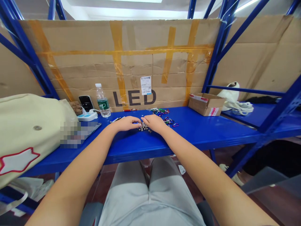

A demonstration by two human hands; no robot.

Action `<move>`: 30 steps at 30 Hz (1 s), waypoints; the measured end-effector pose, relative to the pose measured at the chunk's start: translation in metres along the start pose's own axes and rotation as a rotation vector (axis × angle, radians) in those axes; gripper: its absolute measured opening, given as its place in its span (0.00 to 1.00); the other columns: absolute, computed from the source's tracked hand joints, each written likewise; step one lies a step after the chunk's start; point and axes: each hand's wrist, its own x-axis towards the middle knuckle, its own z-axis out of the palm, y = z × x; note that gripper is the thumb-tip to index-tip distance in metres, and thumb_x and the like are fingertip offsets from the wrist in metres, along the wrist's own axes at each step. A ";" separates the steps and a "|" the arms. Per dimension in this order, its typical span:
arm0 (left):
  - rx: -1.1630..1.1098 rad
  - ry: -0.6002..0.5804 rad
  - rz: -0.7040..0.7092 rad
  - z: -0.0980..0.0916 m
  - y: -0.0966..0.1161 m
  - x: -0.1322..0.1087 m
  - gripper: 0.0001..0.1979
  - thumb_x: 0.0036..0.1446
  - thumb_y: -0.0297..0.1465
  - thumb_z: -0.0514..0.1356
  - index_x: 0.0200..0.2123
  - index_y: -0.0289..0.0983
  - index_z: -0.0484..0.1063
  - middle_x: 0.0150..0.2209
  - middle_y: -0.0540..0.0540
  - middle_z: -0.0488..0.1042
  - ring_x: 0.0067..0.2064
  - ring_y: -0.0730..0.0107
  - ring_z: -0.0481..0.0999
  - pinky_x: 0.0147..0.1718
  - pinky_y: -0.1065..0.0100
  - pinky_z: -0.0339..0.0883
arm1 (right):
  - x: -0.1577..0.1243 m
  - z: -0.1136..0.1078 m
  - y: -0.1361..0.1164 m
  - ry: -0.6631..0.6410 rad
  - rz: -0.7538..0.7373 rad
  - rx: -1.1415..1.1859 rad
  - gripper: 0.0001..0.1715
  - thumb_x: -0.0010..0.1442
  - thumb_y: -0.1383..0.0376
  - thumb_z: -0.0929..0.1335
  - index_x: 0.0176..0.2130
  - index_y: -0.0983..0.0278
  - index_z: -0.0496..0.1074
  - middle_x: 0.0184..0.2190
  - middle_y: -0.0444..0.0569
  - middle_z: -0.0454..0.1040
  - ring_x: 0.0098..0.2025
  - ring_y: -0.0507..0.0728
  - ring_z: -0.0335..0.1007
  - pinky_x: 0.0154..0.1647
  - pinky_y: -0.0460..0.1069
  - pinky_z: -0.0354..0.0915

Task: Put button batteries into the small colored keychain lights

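My left hand (127, 123) reaches in from the left, its fingers closed around a small blue item (135, 123) that is too small to name. My right hand (154, 122) is just to the right, fingertips close to those of the left and curled together; what they hold, if anything, is hidden. Below and between both hands lies a pile of small silvery metal pieces (144, 127) on the blue table (188, 131). Just beyond and right of my right hand are colourful carabiner clips (168, 121), with more clips (158, 110) farther back. Several pens (116, 119) lie partly behind my left hand.
A water bottle (102, 102), a power strip (87, 116) and a phone (86, 103) stand back left. A cream bag (35, 125) covers the left end. An open cardboard box (204, 104) sits back right. A tall cardboard panel (94, 67) closes the rear.
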 end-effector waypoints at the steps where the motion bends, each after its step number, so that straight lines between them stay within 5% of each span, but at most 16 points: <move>1: 0.046 -0.033 -0.032 -0.001 0.001 -0.002 0.15 0.57 0.40 0.54 0.40 0.39 0.75 0.39 0.50 0.76 0.40 0.68 0.72 0.42 0.71 0.64 | -0.001 -0.001 0.001 -0.007 0.008 0.005 0.26 0.68 0.55 0.54 0.35 0.63 0.75 0.36 0.50 0.78 0.37 0.55 0.70 0.32 0.46 0.54; 14: 0.234 -0.036 -0.083 -0.003 -0.012 -0.003 0.18 0.53 0.39 0.60 0.46 0.42 0.75 0.48 0.49 0.76 0.48 0.65 0.73 0.47 0.71 0.62 | -0.007 -0.008 0.014 -0.012 0.058 -0.009 0.27 0.68 0.54 0.54 0.34 0.63 0.74 0.36 0.50 0.77 0.36 0.54 0.69 0.32 0.46 0.53; 21: 0.128 0.050 -0.161 -0.010 -0.010 -0.009 0.18 0.55 0.44 0.57 0.42 0.38 0.74 0.34 0.48 0.78 0.33 0.68 0.75 0.33 0.71 0.66 | -0.008 -0.009 0.015 0.029 0.132 0.023 0.25 0.69 0.55 0.52 0.38 0.64 0.70 0.37 0.52 0.76 0.37 0.56 0.70 0.32 0.47 0.54; 30: 0.248 0.100 -0.005 -0.011 -0.025 -0.007 0.14 0.56 0.33 0.57 0.44 0.39 0.76 0.43 0.46 0.76 0.44 0.66 0.74 0.46 0.70 0.64 | -0.008 -0.007 0.017 0.033 0.147 0.109 0.16 0.67 0.58 0.57 0.39 0.64 0.67 0.35 0.52 0.75 0.36 0.56 0.69 0.32 0.47 0.55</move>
